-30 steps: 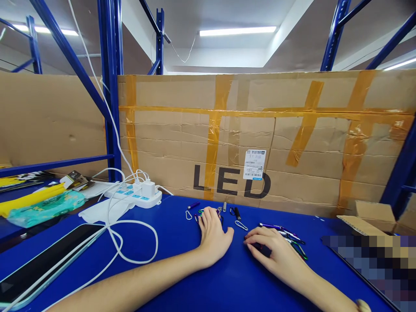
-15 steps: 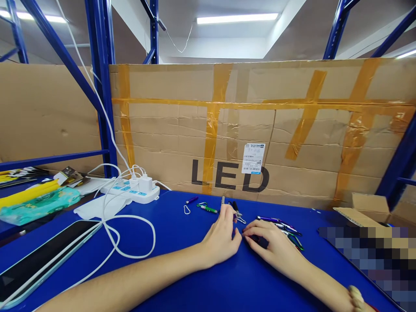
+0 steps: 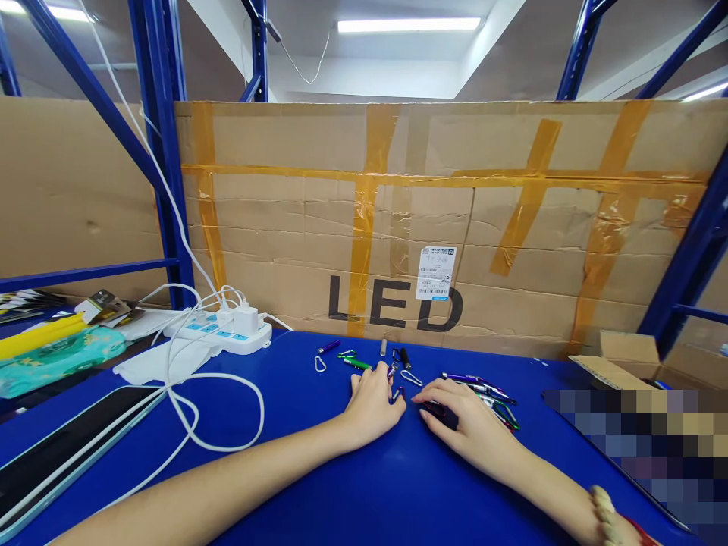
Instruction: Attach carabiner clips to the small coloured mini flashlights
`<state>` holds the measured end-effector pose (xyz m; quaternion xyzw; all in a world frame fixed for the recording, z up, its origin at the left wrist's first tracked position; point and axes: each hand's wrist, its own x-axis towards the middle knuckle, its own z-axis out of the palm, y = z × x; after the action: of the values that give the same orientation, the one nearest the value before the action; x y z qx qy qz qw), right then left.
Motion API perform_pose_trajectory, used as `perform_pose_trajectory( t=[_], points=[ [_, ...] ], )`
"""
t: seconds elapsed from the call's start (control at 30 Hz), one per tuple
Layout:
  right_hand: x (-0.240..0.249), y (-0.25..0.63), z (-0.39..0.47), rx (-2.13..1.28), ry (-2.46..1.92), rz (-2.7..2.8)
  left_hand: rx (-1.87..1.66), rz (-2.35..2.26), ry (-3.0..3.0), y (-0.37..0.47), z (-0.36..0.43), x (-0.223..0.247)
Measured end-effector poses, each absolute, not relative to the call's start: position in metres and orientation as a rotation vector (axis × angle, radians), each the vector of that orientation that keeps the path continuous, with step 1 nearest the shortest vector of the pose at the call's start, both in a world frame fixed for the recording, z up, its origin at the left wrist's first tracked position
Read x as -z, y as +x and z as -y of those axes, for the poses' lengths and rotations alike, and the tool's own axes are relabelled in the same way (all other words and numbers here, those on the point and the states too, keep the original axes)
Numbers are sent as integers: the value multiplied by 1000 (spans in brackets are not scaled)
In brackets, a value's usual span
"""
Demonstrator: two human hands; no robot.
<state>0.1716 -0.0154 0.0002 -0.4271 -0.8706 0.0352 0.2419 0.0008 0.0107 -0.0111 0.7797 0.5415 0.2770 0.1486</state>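
Observation:
My left hand (image 3: 372, 409) rests on the blue table with curled fingers. A small purple piece like a carabiner (image 3: 397, 394) shows between its thumb and forefinger. My right hand (image 3: 463, 417) is curved over the table, a dark object (image 3: 440, 413) partly hidden under its fingers. Behind the left hand lie a green penlight-like cylinder (image 3: 357, 364), a purple one (image 3: 328, 347), a grey one (image 3: 383, 347) and a black one (image 3: 405, 358). Silver carabiner clips (image 3: 410, 378) lie by them. Beside the right hand is a pile of purple, silver, green and red pieces (image 3: 483, 387).
A power strip (image 3: 250, 345) with white cables (image 3: 262, 409) and a phone-like slab (image 3: 62, 447) lie to the left, near yellow and teal packets (image 3: 68, 356). A large taped cardboard sheet (image 3: 273, 243) stands behind. An open carton (image 3: 626, 356) sits at right.
My left hand has shifted slightly left and back toward me, uncovering more of the black cylinder and carabiner clip. A purple piece now shows at its fingers. My right hand has barely moved.

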Motion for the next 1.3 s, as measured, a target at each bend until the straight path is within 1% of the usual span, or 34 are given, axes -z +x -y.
perform_pose_trajectory(
  t=[0.2,0.37,0.5,0.8,1.07,1.3],
  points=[
    [-2,170,17,-88,-1171,2363,-790,-1367,2323,0,-17,19],
    [-5,170,19,59,-1201,2352,-742,-1124,2395,-1,-14,14],
    [-7,170,21,94,-1260,2421,-750,-1056,2418,-1,-10,12],
    [-9,168,22,-18,-1277,2406,-799,-1164,2381,-1,-13,16],
    [-1,168,19,-178,-1389,2263,-820,-1092,2347,-1,-14,17],
    [0,168,17,-223,-1443,2200,-880,-1031,2283,0,-14,16]
  ],
)
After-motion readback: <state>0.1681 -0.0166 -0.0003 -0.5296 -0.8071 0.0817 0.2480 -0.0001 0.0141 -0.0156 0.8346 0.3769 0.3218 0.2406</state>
